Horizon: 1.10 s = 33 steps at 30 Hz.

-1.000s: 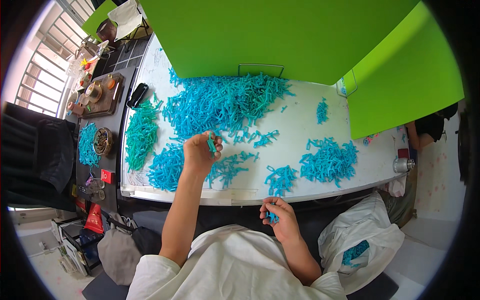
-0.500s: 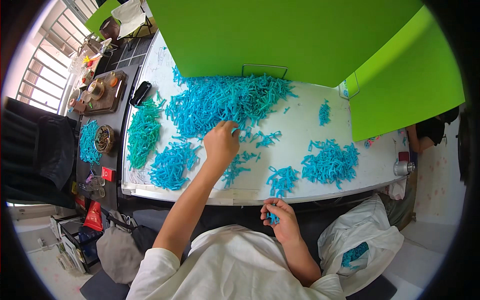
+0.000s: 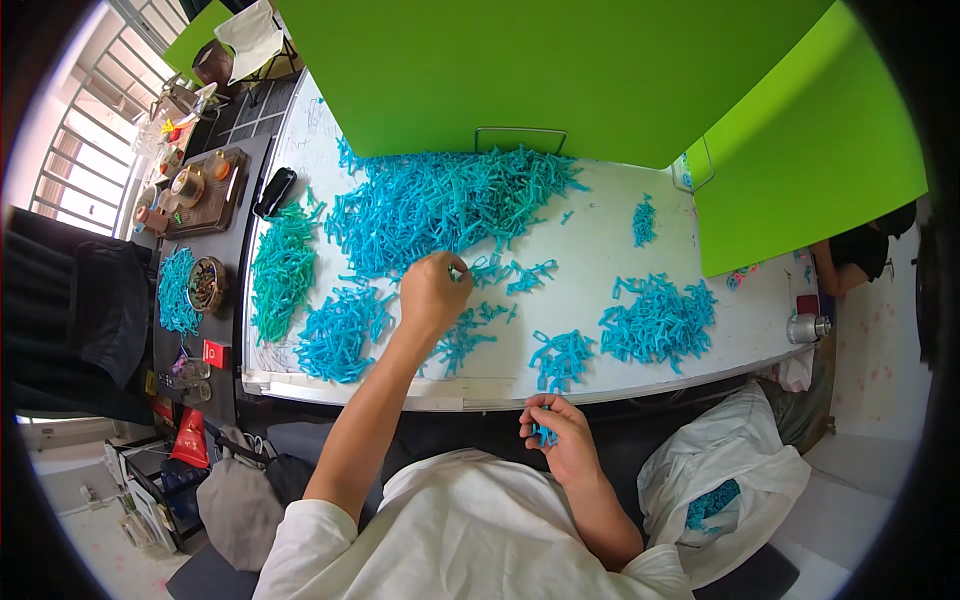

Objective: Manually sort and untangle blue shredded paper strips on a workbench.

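Over the white table, my left hand [image 3: 434,292] is closed, its thumb and fingertips pinched together at the near edge of the big heap of small blue, clip-like plastic pieces [image 3: 440,205]. What lies in that pinch, if anything, is too small to tell. My right hand [image 3: 568,440], in front of the table edge, is curled around several small blue plastic pieces [image 3: 543,435]. A few scattered blue pieces [image 3: 530,277] lie just right of my left hand, and a loose cluster [image 3: 463,340] sits nearer to me. Another small pile [image 3: 562,360] rests at the table's front, beyond my right hand.
Further piles stand at right [image 3: 658,322] and left [image 3: 340,335], beside a greener pile [image 3: 284,275]. Green panels [image 3: 560,70] with wire handles rise behind. A white bag [image 3: 720,470] holding blue pieces is at lower right. A side table with a tea tray [image 3: 205,195] stands left.
My left hand has drawn back slightly toward me, away from the big heap's edge. The right hand stays nearly in place with its pieces. The whole view has shifted a little.
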Tool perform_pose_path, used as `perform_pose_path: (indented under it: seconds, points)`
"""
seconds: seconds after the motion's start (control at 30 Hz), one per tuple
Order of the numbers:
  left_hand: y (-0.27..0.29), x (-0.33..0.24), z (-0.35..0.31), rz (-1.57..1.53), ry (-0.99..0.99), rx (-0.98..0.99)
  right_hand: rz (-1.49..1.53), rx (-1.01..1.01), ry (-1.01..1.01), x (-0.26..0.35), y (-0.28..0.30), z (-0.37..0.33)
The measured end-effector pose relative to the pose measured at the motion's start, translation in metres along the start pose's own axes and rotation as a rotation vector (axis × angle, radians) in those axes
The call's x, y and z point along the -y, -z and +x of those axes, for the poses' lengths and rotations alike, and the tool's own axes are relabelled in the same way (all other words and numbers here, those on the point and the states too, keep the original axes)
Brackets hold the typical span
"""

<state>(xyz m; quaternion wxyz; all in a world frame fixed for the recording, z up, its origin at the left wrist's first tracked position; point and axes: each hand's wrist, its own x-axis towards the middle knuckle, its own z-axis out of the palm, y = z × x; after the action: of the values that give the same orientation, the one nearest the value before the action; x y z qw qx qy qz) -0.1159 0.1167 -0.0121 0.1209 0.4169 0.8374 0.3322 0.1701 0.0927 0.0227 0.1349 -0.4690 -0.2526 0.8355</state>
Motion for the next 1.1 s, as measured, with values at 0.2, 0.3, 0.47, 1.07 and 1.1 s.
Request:
perform_pose_path:
  seconds: [0.2,0.3,0.47,1.07,1.1]
  points:
    - [0.005,0.016,-0.006,-0.187,0.026,-0.007,-0.012,-0.006,-0.004,-0.001,-0.002,0.0]
    - [0.015,0.01,-0.008,-0.294,0.208,0.106,-0.017,-0.007,-0.006,-0.001,-0.003,-0.001]
    - [0.024,0.009,-0.013,-0.243,0.161,0.072,-0.025,-0.006,-0.01,-0.002,-0.004,0.0]
    - [0.076,0.034,-0.091,-1.642,0.832,0.238,-0.052,0.036,-0.011,-0.005,-0.018,0.0]
    - [0.076,0.035,-0.09,-1.652,0.824,0.246,-0.053,0.026,-0.009,-0.004,-0.019,-0.001]
